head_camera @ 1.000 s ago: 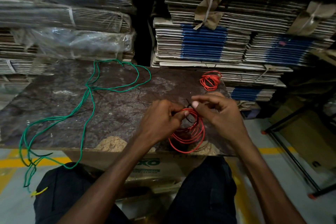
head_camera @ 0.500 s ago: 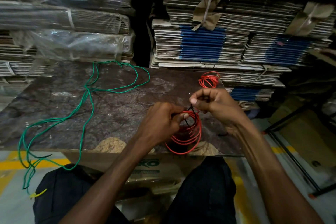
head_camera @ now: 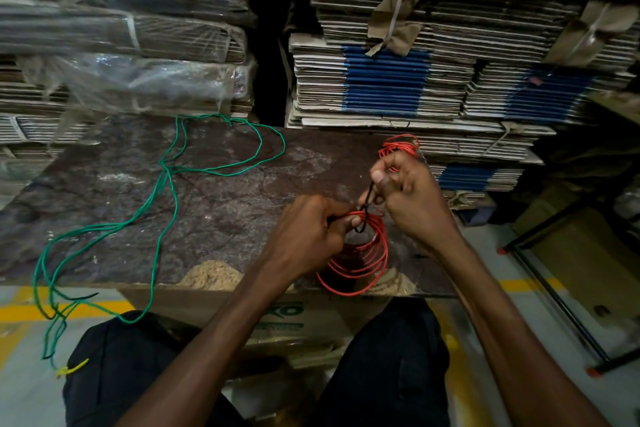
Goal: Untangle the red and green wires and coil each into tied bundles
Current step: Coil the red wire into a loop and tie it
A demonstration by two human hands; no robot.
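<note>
While the left hand (head_camera: 308,236) pinches the top of the red wire coil (head_camera: 360,260) at the near right of the bench (head_camera: 214,204), the right hand (head_camera: 412,204) sits just above it, fingers curled, its grip closed on a thin black tie (head_camera: 367,206) that runs from the fingertips down to the coil's top. Left grip, then: tight on the red loops, thumb and fingers bunched around them. The coil hangs down from that pinch, several rounds of red wire, its lower arc reaching the bench's front edge and touching or just over it (hard to say which from up here).

Behind the right hand, at the far right of the bench, a second red bundle (head_camera: 398,147) lies partly hidden by the knuckles, close against the stacked cardboard (head_camera: 381,87).

Over on the left, well apart from both hands, the green wire (head_camera: 166,177) lies loose and uncoiled: a big loop near the back edge, doubled strands running diagonally toward the front left, then spilling off the bench edge and dangling toward the floor (head_camera: 24,392), where a small yellow tip (head_camera: 71,369) shows at its end.

More flattened cardboard wrapped in clear plastic (head_camera: 131,80) is stacked behind the bench on the left. A carton (head_camera: 294,319) stands under the bench between the person's knees.
</note>
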